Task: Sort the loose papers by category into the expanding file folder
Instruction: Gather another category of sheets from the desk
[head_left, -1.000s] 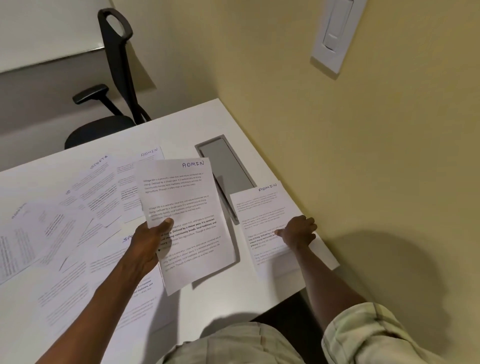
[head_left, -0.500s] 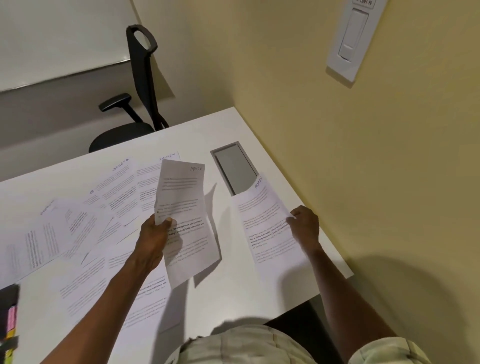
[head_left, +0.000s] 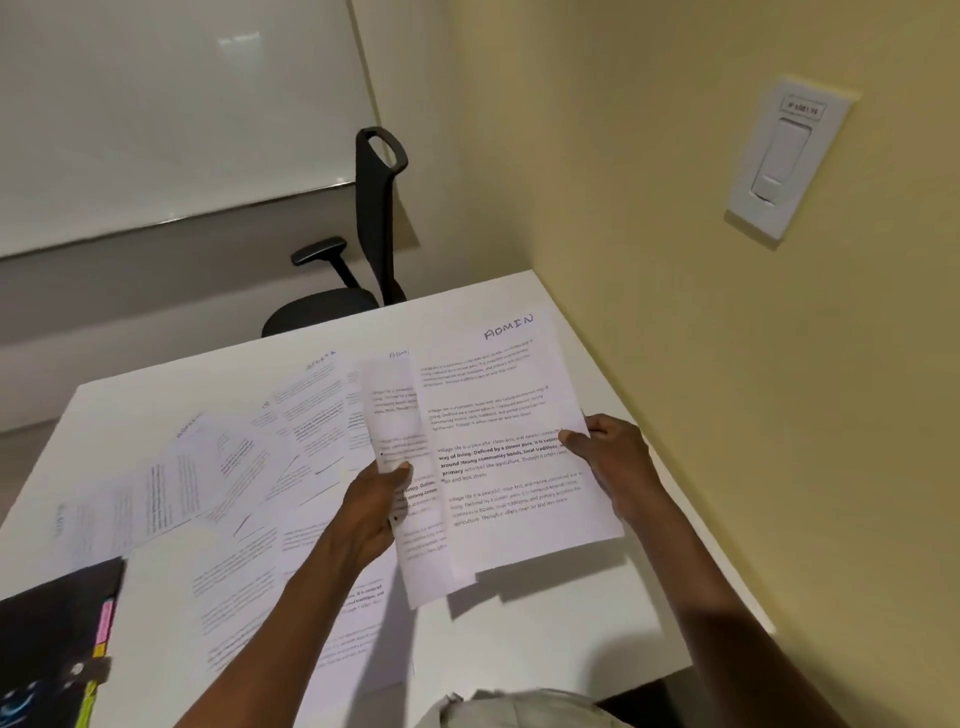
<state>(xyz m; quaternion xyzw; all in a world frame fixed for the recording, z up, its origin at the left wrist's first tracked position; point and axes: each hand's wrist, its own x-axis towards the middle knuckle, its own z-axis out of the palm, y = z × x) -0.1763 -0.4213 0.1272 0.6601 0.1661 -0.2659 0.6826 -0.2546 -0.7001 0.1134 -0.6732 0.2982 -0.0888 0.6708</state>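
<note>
My right hand (head_left: 615, 465) pinches the right edge of a printed sheet headed ADMIN (head_left: 506, 441), lifted above the white table (head_left: 597, 623). Beside it my left hand (head_left: 376, 506) grips a second sheet (head_left: 397, 415), held edge-on so that it overlaps behind the left side of the ADMIN sheet. Several more loose printed papers (head_left: 244, 478) lie fanned over the table's left and middle. The black expanding file folder (head_left: 49, 654) with coloured tabs sits at the lower left corner, partly cut off by the frame.
A yellow wall (head_left: 727, 364) runs along the table's right edge, with a white wall switch (head_left: 784, 156) on it. A black office chair (head_left: 358, 270) stands beyond the far edge of the table, under a whiteboard (head_left: 171, 114).
My right hand has lifted the ADMIN sheet off the table and brought it left against the sheet in my left hand. The view has tilted up and left, bringing the folder in.
</note>
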